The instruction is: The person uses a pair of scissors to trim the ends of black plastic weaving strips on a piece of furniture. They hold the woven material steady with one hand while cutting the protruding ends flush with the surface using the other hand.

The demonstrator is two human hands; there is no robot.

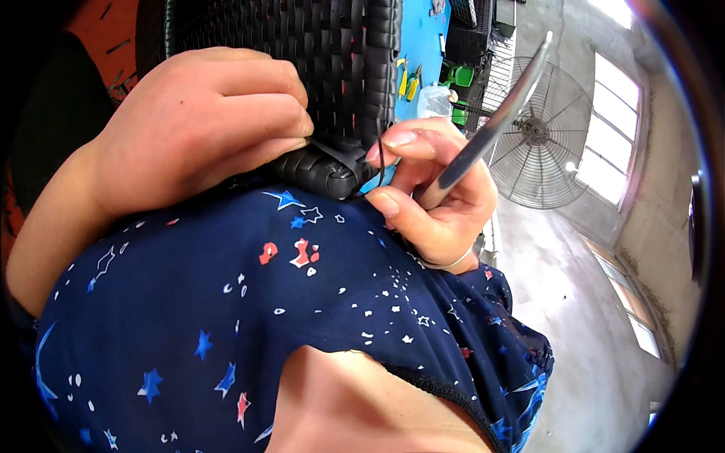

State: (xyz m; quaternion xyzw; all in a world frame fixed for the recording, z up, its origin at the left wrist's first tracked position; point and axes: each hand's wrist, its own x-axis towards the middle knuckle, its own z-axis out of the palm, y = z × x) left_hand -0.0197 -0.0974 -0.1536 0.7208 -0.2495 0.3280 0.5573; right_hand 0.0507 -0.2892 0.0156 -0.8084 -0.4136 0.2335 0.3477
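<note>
A black woven wicker piece [302, 53] stands before me, its near rim wrapped in flat black strip. My left hand [204, 124] is closed over this rim, fingers curled and fingertips pressed at the corner. From that corner a thin black strip [381, 147] runs to my right hand [445, 189], which pinches it between thumb and fingertips. Tucked in the same palm is a slim, tapered metal tool [495, 124], pointing up and to the right; its lower end is hidden by the fingers.
Beyond the piece lies a blue work surface [424, 38] with yellow-handled hand tools [408, 81] and a clear plastic container [434, 102]. Green bins [461, 75] and a large standing fan [536, 132] are to the right. Red flooring [106, 38] shows at far left.
</note>
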